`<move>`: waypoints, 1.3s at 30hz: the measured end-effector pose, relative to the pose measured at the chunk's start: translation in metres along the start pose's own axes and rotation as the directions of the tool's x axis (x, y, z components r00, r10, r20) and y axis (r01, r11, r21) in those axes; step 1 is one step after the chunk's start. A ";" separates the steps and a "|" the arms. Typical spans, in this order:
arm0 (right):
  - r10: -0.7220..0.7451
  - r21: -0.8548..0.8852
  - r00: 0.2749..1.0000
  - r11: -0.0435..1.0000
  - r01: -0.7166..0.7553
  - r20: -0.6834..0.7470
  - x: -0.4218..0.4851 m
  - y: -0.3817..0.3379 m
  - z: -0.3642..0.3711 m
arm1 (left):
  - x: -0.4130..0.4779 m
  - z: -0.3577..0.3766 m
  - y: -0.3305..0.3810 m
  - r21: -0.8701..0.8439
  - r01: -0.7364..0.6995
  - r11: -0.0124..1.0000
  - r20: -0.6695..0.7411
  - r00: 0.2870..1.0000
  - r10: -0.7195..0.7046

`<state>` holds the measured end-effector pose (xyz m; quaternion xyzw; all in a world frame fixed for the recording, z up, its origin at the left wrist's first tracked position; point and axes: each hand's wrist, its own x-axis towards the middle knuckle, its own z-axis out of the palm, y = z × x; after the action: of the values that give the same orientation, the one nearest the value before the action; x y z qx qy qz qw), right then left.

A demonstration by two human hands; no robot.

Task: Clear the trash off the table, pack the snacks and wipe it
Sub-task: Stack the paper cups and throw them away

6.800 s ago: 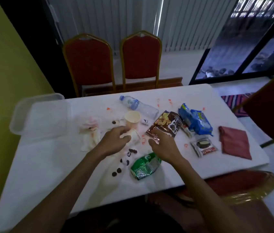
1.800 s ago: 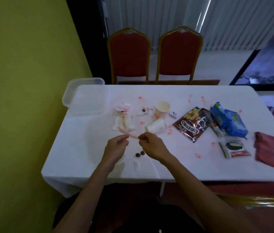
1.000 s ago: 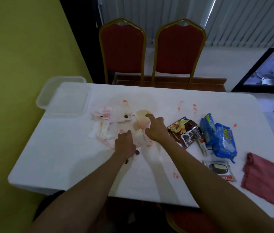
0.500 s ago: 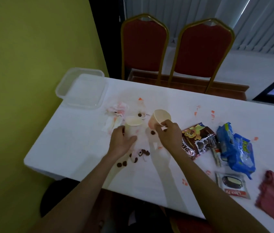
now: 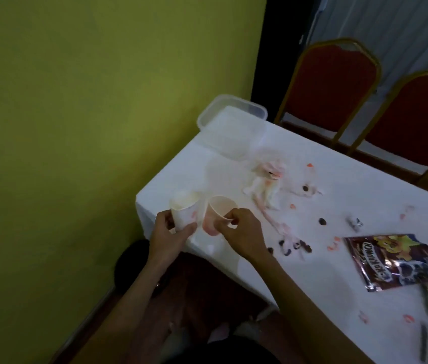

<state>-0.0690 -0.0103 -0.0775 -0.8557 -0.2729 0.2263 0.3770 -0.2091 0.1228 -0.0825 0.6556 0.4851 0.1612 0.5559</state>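
Two paper cups are held side by side above the near left corner of the white counter [image 5: 312, 279]: the left hand [image 5: 167, 236] wraps around the white cup [image 5: 183, 211], and the right hand [image 5: 241, 236] pinches the pink-stained cup [image 5: 217, 215] by its rim. Crumpled tissue [image 5: 266, 183], dark crumbs [image 5: 295, 245] and a brown snack bag [image 5: 391, 261] lie further right, with a clear container [image 5: 231, 127] at the far corner.

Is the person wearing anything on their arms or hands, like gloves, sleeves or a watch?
Nothing shows. The left hand and right hand are bare, with no gloves, and no rings are visible in the dim, blurry picture. Both forearms are uncovered up to the edge of the frame, with no sleeve, watch or bracelet in view.
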 end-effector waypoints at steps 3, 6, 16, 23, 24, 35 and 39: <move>0.000 -0.008 0.993 1.000 0.001 0.120 -0.007 -0.031 0.060 | 0.000 -0.061 -0.037 -0.021 0.077 0.997 -0.069 0.995 -0.078; 0.039 -0.026 0.969 0.999 -0.033 0.243 -0.015 -0.061 0.117 | 0.004 -0.111 -0.075 -0.036 0.137 0.990 -0.122 0.982 -0.141; 0.103 -0.151 0.864 0.988 -0.032 0.493 -0.020 -0.094 0.261 | 0.006 -0.197 -0.173 -0.120 0.352 0.928 -0.174 0.913 -0.369; 0.194 -0.203 0.783 0.975 -0.088 0.591 0.022 -0.062 0.339 | 0.049 -0.186 -0.242 -0.160 0.459 0.874 -0.171 0.859 -0.483; 0.204 -0.219 0.773 0.972 -0.087 0.601 0.030 -0.053 0.352 | 0.059 -0.180 -0.257 -0.167 0.480 0.861 -0.171 0.846 -0.504; 0.295 -0.280 0.695 0.950 -0.139 0.655 0.092 0.082 0.488 | 0.158 -0.112 -0.421 -0.006 0.522 0.853 -0.173 0.839 -0.515; 0.290 -0.272 0.692 0.952 -0.138 0.661 0.105 0.106 0.505 | 0.176 -0.101 -0.448 0.007 0.508 0.861 -0.126 0.855 -0.503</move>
<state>-0.2585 0.2605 -0.4878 -0.7677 -0.3134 0.5438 0.1296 -0.4058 0.2842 -0.5030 0.5054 0.6758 0.0387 0.5351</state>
